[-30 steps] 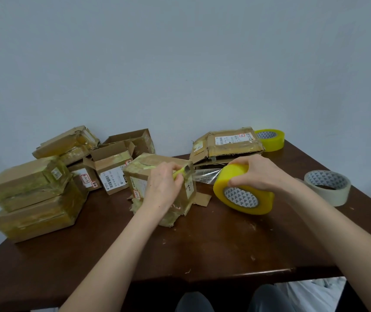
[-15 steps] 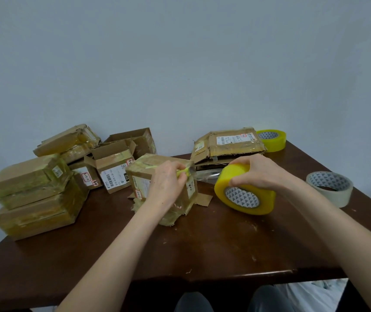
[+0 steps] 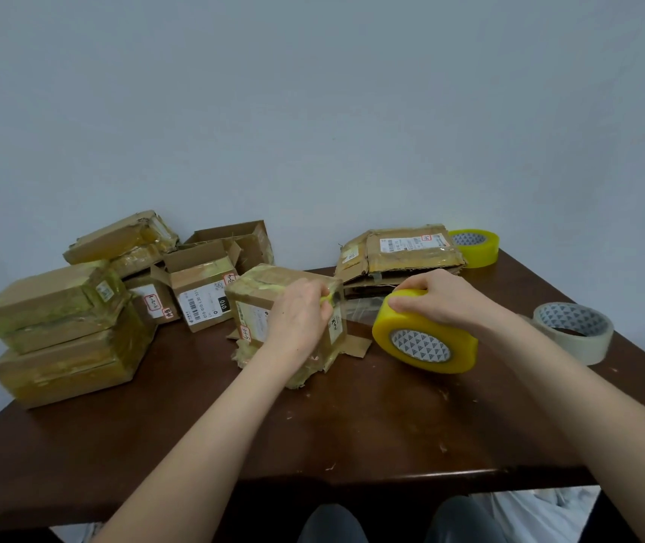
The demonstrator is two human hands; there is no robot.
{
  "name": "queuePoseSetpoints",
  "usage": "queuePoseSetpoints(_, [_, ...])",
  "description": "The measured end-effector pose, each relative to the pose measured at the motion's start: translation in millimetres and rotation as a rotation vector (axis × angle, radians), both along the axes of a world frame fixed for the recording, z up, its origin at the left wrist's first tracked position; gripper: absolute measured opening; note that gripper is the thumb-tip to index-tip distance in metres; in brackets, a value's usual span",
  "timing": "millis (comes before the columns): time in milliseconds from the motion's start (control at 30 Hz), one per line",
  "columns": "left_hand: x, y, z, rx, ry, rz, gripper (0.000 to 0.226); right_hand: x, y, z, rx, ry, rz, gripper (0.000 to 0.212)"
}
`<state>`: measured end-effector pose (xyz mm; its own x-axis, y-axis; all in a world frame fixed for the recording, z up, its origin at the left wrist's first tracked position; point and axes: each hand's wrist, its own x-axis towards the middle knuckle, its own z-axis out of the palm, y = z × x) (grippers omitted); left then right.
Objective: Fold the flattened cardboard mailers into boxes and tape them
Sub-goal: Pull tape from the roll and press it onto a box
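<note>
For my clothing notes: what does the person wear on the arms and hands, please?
No sleeve shows on the left forearm or the right forearm; both are bare to the frame edge. The left hand and right hand wear no gloves, and no ring, watch or bracelet is visible.

W/ ref to centre box: near side = bare table, free to the edge. Left: stacked taped boxes block. Behind-left: open boxes crowd close. Behind-right: flat mailers. Right: yellow tape roll near, tape strip bridges the gap.
</note>
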<state>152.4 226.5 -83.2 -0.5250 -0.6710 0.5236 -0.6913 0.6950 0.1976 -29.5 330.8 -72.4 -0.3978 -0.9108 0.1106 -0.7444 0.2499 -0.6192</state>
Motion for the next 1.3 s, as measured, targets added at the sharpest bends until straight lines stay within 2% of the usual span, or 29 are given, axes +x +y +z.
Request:
queuePoseSetpoints(133, [2, 0, -1, -0.005, 0.008, -0.01, 0.023, 2, -3, 5, 0.037, 0.015, 0.006, 0.029])
queuePoseSetpoints(267, [8, -5, 0, 0.038, 0.092, -0.022, 0.022, -3, -3, 7, 0.041, -0.013, 0.006, 0.025])
queuePoseSetpoints(433, [10, -5, -10, 0.003, 0.131, -0.066, 0.02, -10, 1, 3, -0.025, -0.101, 0.023, 0.016])
queuePoseSetpoints(733, [7, -1, -15, 0.002, 0.155, -0.064, 0.019, -11, 6, -5, -0.086, -0.166, 0.011, 0.012])
queuePoseSetpoints(1067, [5, 1, -19, -0.022, 0.129, -0.05, 0.018, -7, 14, -9, -0.13, -0.187, -0.023, 0.024])
queuePoseSetpoints(1133, [4, 1, -20, -0.032, 0.125, -0.057, 0.018, -7, 14, -10, -0.122, -0.174, -0.029, 0.032])
queuePoseSetpoints(1233, [5, 0, -21, -0.035, 0.134, -0.058, 0.02, -6, 15, -10, -0.054, -0.093, -0.013, 0.055])
queuePoseSetpoints(1300, [5, -1, -20, -0.031, 0.138, -0.054, 0.021, -4, 15, -9, -0.056, -0.058, -0.016, 0.058])
